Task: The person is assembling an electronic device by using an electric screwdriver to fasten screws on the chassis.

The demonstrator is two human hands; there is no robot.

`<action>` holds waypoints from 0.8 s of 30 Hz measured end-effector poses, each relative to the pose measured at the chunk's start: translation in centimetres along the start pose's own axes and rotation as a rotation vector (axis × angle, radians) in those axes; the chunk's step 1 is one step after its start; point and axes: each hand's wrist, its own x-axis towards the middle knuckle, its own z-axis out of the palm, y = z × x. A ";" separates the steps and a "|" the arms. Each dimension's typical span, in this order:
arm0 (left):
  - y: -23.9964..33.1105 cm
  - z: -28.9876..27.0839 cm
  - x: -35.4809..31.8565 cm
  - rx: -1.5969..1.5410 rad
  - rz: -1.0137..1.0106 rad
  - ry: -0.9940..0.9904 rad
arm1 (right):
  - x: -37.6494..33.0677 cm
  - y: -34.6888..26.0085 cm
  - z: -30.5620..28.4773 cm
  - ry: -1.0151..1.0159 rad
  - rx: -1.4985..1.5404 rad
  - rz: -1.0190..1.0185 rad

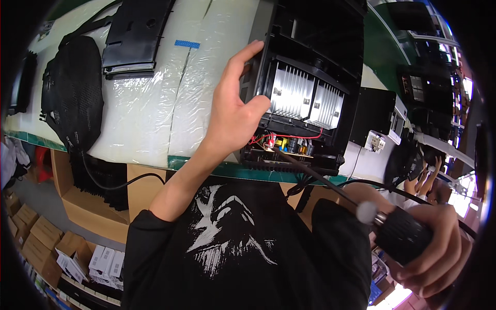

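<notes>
In front of me lies an open black device housing (pixel 354 67) with silver finned heat sinks (pixel 294 93) inside. Along its near side is a circuit board (pixel 289 144) with red wires and several small components. My left hand (pixel 232 113) grips the housing's left wall, thumb over the rim by the heat sinks, index finger stretched along the side. My right hand (pixel 439 248), at the lower right, is wrapped round a thick black-handled power screwdriver (pixel 403 235). Its long thin shaft slants up and left, with the tip at the circuit board. The tip's exact contact is too small to tell.
Plastic-wrapped white foam (pixel 139 113) covers the green-edged bench. On it lie a black mesh cover (pixel 75 93), a black panel (pixel 137 36) and a blue strip (pixel 187 44). A black box (pixel 374 113) stands right. Cardboard boxes (pixel 44 232) are below left; another person's hands (pixel 426 178) show far right.
</notes>
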 end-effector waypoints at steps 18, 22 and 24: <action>-0.2 -0.1 0.1 0.034 0.015 0.002 | -7.9 4.1 1.9 0.027 -0.339 0.370; -0.2 -0.1 0.1 0.019 -0.002 -0.004 | -8.4 4.4 2.0 0.024 -0.316 0.295; -0.3 -0.2 0.1 0.029 0.004 0.000 | -8.6 4.4 2.1 0.047 -0.339 0.293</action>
